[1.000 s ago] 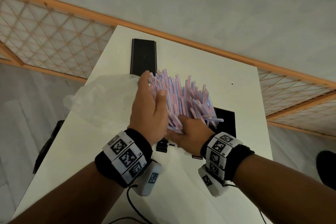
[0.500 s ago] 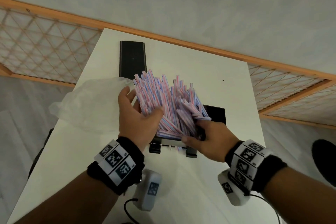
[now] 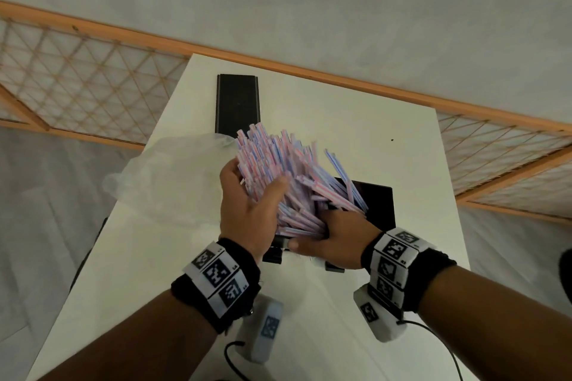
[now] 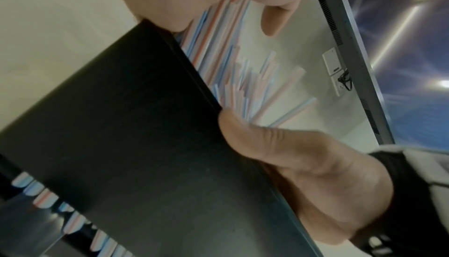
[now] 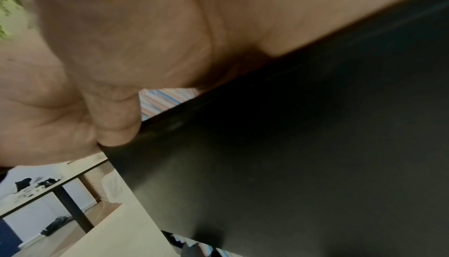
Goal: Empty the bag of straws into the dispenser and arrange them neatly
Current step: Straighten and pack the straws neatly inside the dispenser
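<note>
A thick bundle of pink, blue and white striped straws (image 3: 278,170) stands tilted in the black dispenser (image 3: 376,204), fanning up and away. My left hand (image 3: 247,204) grips the bundle from its left, thumb across the front. My right hand (image 3: 334,235) is at the near end, its thumb along the outside of the dispenser's front wall and its fingers hidden among the straws' lower ends. In the left wrist view the dispenser wall (image 4: 133,145) fills the frame, with straws (image 4: 230,59) behind it. In the right wrist view my palm lies over the dispenser rim (image 5: 291,145).
The empty clear plastic bag (image 3: 173,179) lies crumpled at the left edge of the white table (image 3: 340,108). A flat black lid (image 3: 237,105) lies behind the straws. A wooden lattice screen (image 3: 93,86) stands beyond the table.
My left hand has shifted its hold round the bundle's left side. My right hand stays at the dispenser's near end. A few straws have fanned out to the right.
</note>
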Demonstrator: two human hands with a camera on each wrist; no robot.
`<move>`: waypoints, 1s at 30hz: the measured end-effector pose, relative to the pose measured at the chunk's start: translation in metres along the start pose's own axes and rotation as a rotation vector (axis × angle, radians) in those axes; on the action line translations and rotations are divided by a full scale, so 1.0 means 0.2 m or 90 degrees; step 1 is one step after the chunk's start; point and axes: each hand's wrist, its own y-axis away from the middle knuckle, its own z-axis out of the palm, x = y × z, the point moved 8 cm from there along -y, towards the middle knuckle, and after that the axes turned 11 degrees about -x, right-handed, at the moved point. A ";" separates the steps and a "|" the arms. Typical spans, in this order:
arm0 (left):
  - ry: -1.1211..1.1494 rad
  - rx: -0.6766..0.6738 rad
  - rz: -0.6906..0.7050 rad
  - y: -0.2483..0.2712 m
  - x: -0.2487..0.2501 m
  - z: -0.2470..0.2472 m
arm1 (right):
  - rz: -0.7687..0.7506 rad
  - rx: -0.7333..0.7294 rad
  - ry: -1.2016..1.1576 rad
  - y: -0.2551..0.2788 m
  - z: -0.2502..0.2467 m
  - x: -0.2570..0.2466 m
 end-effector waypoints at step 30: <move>-0.157 -0.039 -0.018 -0.04 -0.06 -0.02 | -0.061 0.151 -0.114 0.17 -0.10 0.15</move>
